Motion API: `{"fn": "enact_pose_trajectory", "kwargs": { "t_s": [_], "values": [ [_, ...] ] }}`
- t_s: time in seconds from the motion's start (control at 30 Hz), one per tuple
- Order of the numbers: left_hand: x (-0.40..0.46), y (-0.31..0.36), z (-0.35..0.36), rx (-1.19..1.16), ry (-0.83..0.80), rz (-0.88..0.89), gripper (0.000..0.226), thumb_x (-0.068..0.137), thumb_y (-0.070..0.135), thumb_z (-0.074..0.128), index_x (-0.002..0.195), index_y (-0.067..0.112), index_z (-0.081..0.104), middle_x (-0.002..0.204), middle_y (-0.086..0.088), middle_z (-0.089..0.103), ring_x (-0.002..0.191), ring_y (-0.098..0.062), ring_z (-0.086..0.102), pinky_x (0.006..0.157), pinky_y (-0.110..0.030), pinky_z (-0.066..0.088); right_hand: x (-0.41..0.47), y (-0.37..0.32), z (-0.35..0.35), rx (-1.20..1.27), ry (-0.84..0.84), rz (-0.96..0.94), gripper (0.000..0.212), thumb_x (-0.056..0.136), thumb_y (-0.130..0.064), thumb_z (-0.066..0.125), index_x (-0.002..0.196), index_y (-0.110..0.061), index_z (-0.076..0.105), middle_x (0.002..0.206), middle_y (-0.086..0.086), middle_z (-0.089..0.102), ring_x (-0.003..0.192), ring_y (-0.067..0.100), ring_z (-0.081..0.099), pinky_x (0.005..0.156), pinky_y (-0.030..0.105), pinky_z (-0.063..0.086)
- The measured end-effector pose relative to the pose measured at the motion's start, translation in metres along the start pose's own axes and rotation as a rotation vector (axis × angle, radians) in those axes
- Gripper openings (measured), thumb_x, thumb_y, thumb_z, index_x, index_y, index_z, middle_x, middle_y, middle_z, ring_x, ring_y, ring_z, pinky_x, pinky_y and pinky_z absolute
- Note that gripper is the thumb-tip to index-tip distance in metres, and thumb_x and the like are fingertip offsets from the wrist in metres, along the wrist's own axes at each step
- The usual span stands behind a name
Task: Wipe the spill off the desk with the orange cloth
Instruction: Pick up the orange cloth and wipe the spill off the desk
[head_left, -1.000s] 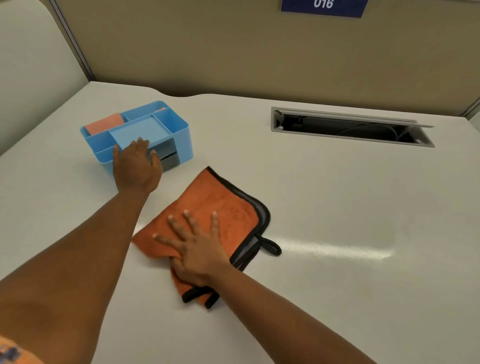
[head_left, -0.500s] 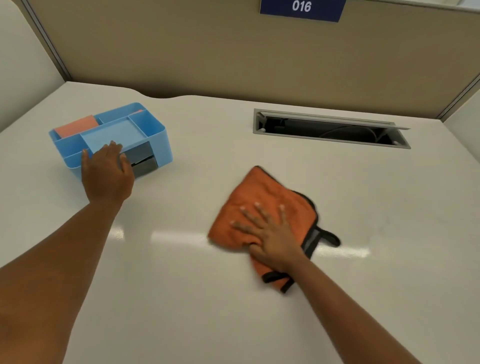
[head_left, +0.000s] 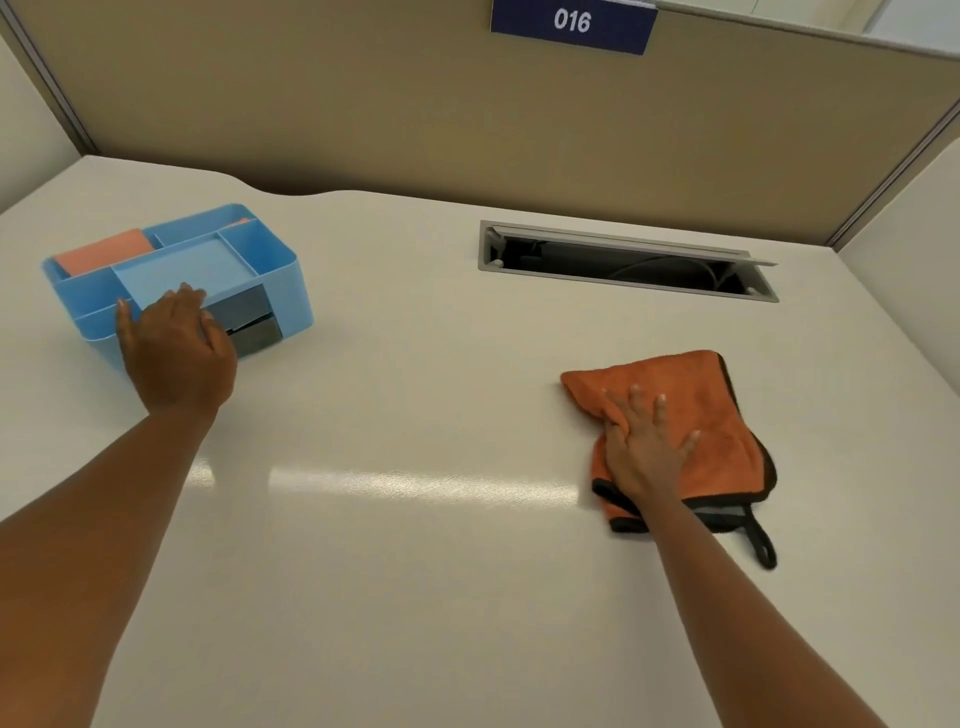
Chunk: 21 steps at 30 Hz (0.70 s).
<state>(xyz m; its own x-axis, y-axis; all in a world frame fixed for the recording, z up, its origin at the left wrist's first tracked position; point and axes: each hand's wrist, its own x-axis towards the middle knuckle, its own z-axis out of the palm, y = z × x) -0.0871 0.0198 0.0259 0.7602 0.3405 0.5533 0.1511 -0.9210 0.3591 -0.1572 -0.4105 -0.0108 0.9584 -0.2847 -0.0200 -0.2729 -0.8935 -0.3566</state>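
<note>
The orange cloth (head_left: 711, 415), folded and edged in black with a hanging loop, lies on the right part of the white desk (head_left: 415, 571). My right hand (head_left: 644, 447) presses flat on its left half, fingers spread, with a fold of cloth bunched under the thumb. My left hand (head_left: 174, 348) rests against the front of a blue desk organiser (head_left: 270, 260) at the far left, fingers together on its rim. I see no spill on the desk; only a bright strip of reflected light crosses the middle.
A grey cable slot (head_left: 628, 260) with its lid open sits in the desk behind the cloth. Beige partition walls enclose the desk at the back and sides, with a blue sign (head_left: 571, 23) reading 016. The organiser holds an orange pad (head_left: 101, 252).
My right hand has slid the orange cloth across the desk from the middle near the organiser to the right side. My left hand has stayed on the organiser.
</note>
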Motion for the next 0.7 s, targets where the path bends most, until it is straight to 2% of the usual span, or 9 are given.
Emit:
{"fn": "enact_pose_trajectory", "kwargs": {
  "t_s": [0.17,0.33,0.37,0.43,0.47,0.5,0.57,0.63,0.7],
  "values": [
    [-0.001,-0.001,0.001,-0.010,-0.001,0.006,0.037,0.092,0.016,0.036,0.120,0.000,0.052,0.126,-0.026,0.057,0.121,-0.039,0.049,0.114,-0.037,0.004,-0.032,-0.068,0.030,-0.020,-0.061,-0.169,0.046,0.095,-0.034,0.027,0.139,-0.045,0.020,0.157,-0.007,0.008,0.145,0.023,-0.005,0.106,0.065,-0.011],
    [-0.001,-0.001,-0.005,0.021,-0.050,0.050,0.045,0.090,0.018,0.029,0.127,-0.002,0.044,0.132,-0.028,0.050,0.129,-0.040,0.041,0.114,-0.041,-0.004,-0.060,-0.110,0.045,0.199,-0.188,-0.363,0.041,0.097,-0.032,0.027,0.136,-0.042,0.032,0.153,-0.013,0.018,0.144,0.013,-0.004,0.109,0.054,-0.018],
    [-0.002,0.001,-0.006,0.033,-0.048,0.070,0.048,0.089,0.018,0.028,0.132,-0.001,0.038,0.137,-0.028,0.046,0.133,-0.039,0.035,0.113,-0.039,-0.010,-0.059,-0.109,0.039,0.354,-0.237,-0.290,0.038,0.098,-0.031,0.027,0.133,-0.038,0.039,0.151,-0.012,0.022,0.143,0.012,-0.001,0.112,0.052,-0.013],
    [-0.004,0.011,-0.007,0.033,-0.048,0.110,0.052,0.089,0.019,0.026,0.138,0.000,0.029,0.144,-0.026,0.036,0.139,-0.037,0.025,0.110,-0.030,-0.019,-0.052,-0.105,0.013,0.845,-0.299,0.029,0.028,0.098,-0.031,0.031,0.115,-0.032,0.054,0.136,-0.001,0.047,0.138,0.022,0.024,0.112,0.045,0.023],
    [-0.005,0.016,-0.006,0.022,-0.059,0.139,0.053,0.089,0.018,0.025,0.139,0.000,0.027,0.145,-0.026,0.034,0.139,-0.037,0.023,0.110,-0.027,-0.020,-0.044,-0.097,-0.003,1.104,-0.294,0.212,0.027,0.097,-0.031,0.034,0.111,-0.028,0.056,0.116,0.001,0.059,0.125,0.026,0.044,0.099,0.038,0.039],
    [-0.008,0.022,-0.005,0.010,-0.078,0.177,0.054,0.089,0.018,0.025,0.139,0.000,0.026,0.146,-0.026,0.033,0.139,-0.037,0.023,0.111,-0.025,-0.020,-0.035,-0.085,-0.019,1.326,-0.285,0.340,0.030,0.097,-0.032,0.034,0.115,-0.021,0.056,0.101,0.002,0.061,0.108,0.026,0.054,0.087,0.035,0.046],
    [-0.013,0.034,-0.001,0.000,-0.130,0.267,0.054,0.088,0.016,0.026,0.139,-0.002,0.026,0.145,-0.026,0.033,0.139,-0.038,0.025,0.113,-0.026,-0.017,-0.017,-0.057,-0.049,1.581,-0.317,0.366,0.042,0.099,-0.035,0.026,0.127,-0.012,0.046,0.099,0.009,0.061,0.092,0.027,0.058,0.079,0.036,0.050],
    [-0.021,0.043,0.004,-0.011,-0.183,0.342,0.053,0.088,0.014,0.027,0.139,-0.003,0.027,0.144,-0.027,0.035,0.137,-0.038,0.029,0.116,-0.034,-0.006,-0.003,-0.042,-0.079,1.619,-0.354,0.260,0.046,0.098,-0.038,0.022,0.127,-0.010,0.045,0.102,0.011,0.064,0.091,0.026,0.062,0.075,0.036,0.055],
    [-0.029,0.049,0.012,-0.040,-0.237,0.380,0.052,0.088,0.013,0.028,0.137,-0.004,0.030,0.142,-0.027,0.038,0.135,-0.039,0.032,0.115,-0.045,0.010,0.008,-0.034,-0.105,1.549,-0.254,0.239,0.039,0.097,-0.034,0.031,0.117,-0.010,0.054,0.087,0.006,0.072,0.079,0.022,0.069,0.065,0.033,0.057]
  ]
}}
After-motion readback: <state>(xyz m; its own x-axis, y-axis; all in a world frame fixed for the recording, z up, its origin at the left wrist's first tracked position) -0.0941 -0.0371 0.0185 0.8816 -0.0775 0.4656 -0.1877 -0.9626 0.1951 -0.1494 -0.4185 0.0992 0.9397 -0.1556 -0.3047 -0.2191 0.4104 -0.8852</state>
